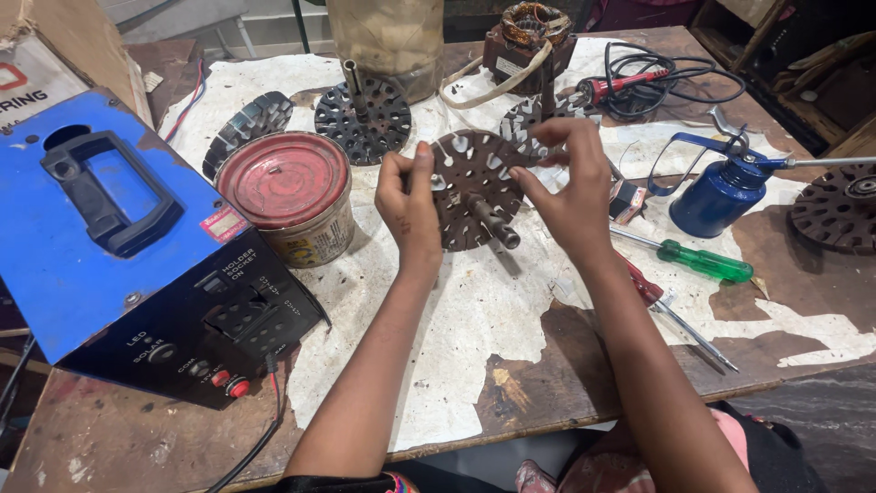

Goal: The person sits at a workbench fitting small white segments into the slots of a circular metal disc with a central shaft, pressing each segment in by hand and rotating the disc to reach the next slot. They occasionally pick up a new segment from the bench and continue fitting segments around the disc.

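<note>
I am holding a slotted motor core [470, 187] up off the counter [511, 365] between both hands, with its short steel shaft [495, 225] pointing down toward me. My left hand [408, 201] is pinching the disc's left rim between thumb and fingertips, and my right hand [570, 183] is gripping the upper right rim, fingers curled over the edge. Judging by the grip, I am turning and inspecting the core, checking its slots, not fitting it to anything yet. Any next move is going to need a steady two-handed hold, since the disc looks heavy for its thin edge and the shaft shifts its weight to one side.

The core is looking dark brown and rusty, a flat round stack with a ring of teeth and pale-lined slots around its edge, and holes nearer the hub. It is hanging over the worn, peeling middle of the counter, just right of a red-lidded tin [290, 192]. Behind it a similar core [364, 114] is lying flat, with another [248, 123] further left. A blue box with a handle [109, 228] is sitting at my left; a blue oil can [721, 192] and a green-handled screwdriver [703, 262] are lying to my right.
</note>
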